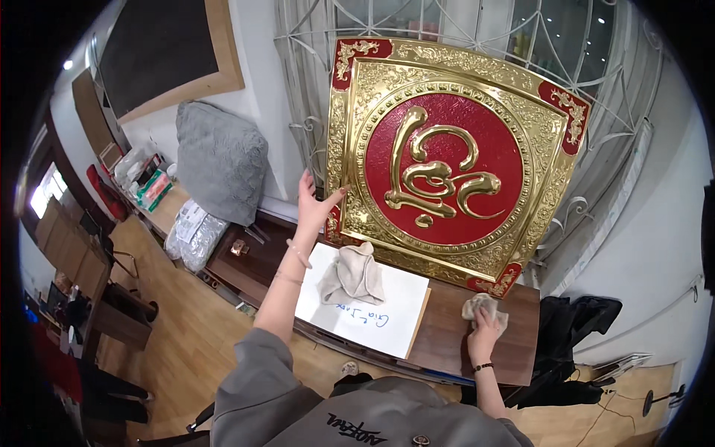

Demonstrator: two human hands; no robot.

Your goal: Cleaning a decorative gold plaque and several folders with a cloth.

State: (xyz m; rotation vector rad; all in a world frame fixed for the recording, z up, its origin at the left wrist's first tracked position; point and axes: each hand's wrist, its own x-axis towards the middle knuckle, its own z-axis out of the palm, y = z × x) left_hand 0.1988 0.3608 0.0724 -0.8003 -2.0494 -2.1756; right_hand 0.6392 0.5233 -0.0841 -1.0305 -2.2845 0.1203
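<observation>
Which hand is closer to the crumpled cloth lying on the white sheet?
Left. The left hand rests on the plaque's edge just above that cloth; the right hand is farther right, gripping another rag.

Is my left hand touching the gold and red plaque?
Touching. The head view shows the left hand with fingertips on the left edge of the gold and red plaque.

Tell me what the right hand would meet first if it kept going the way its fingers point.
The right hand presses a cloth on the table, fingers pointing up-picture. Straight on, it would likely meet the lower edge of the gold plaque, by its red corner; depth is unclear.
</observation>
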